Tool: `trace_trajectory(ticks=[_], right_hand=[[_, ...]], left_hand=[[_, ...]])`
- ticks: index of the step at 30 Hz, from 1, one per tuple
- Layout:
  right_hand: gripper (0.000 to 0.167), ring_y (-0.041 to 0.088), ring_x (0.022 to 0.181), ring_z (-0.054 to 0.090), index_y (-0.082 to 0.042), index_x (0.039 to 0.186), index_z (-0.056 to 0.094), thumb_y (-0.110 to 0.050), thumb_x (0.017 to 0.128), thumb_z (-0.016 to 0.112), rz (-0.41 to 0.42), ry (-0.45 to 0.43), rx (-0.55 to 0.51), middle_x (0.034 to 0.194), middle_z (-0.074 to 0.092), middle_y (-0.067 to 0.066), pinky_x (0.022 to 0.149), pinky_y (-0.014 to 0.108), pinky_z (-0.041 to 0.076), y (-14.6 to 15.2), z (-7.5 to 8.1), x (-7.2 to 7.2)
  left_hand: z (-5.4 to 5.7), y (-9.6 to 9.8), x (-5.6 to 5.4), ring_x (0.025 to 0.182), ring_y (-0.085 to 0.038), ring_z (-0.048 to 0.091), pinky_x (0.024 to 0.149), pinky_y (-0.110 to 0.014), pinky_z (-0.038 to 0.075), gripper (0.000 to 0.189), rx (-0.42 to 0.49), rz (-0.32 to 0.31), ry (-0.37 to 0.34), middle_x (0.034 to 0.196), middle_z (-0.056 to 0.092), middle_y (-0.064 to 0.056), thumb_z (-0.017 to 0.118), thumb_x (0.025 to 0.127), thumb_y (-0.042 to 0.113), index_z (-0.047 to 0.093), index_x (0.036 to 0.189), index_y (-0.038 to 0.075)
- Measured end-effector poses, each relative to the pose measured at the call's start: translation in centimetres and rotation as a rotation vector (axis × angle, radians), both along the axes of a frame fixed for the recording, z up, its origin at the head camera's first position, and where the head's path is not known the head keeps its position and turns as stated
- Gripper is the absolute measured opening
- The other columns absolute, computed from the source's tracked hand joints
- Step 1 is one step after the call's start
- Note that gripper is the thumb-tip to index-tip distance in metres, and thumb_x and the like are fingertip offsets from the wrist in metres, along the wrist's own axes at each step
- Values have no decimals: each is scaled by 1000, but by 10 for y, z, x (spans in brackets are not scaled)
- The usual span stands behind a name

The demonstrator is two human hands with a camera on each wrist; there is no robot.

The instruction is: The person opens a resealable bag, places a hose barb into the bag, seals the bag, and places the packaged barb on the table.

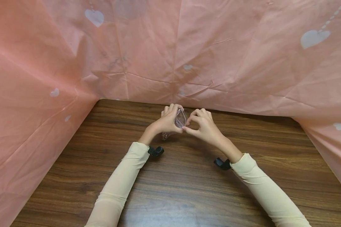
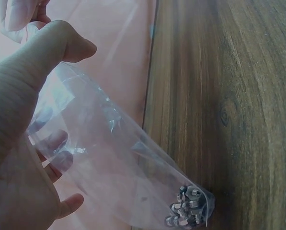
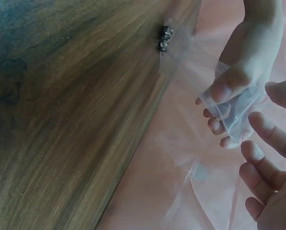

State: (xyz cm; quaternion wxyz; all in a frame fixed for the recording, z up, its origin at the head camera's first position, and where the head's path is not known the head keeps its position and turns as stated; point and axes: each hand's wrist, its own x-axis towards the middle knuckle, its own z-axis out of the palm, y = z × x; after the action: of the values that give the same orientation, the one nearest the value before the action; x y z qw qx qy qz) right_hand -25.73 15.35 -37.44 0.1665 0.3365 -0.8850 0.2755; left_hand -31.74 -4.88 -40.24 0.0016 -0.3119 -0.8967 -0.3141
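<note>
A clear zip-lock plastic bag (image 1: 180,118) is held up near the back of the table, its mouth spread apart. Small metal hardware pieces (image 2: 188,207), like nuts or bolts, are bunched in its bottom corner. My left hand (image 1: 168,120) grips the bag close to the mouth, thumb on one side and fingers (image 3: 214,125) on the other. Facing it from the right, my right hand (image 1: 204,127) has its thumb and bent fingers apart around the mouth's edge. Its thumb tip is right at the rim, close to the left thumb.
The brown wood-grain table (image 1: 170,183) stretches toward me. Pink cloth (image 1: 216,56) with white hearts hangs along its back and sides. Both wrists carry black bands (image 1: 155,151), below cream sleeves (image 1: 113,189).
</note>
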Motion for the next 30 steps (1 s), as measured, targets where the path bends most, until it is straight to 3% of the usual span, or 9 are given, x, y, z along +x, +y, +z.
trace_trajectory(ticks=[15,25,30], right_hand=[[14,28,95,48,-11,80,69,-18,86,80,-20,16,-6,97,60,9,95,52,33,-4,-3,1],[11,29,97,48,-9,80,68,-13,87,75,-33,15,-11,101,61,10,92,51,33,-4,-6,-1],[9,30,98,48,-9,80,67,-10,88,72,-47,2,-17,102,62,11,93,53,33,-4,-5,-1]], left_hand=[[-1,3,2,109,-29,35,93,-42,31,86,12,20,-7,124,43,-12,87,66,27,37,135,14],[1,0,1,109,-30,35,92,-42,32,84,19,27,5,128,46,-16,84,70,32,38,136,11],[4,-3,0,109,-30,37,93,-42,33,84,24,26,7,125,47,-12,86,72,35,39,137,11]])
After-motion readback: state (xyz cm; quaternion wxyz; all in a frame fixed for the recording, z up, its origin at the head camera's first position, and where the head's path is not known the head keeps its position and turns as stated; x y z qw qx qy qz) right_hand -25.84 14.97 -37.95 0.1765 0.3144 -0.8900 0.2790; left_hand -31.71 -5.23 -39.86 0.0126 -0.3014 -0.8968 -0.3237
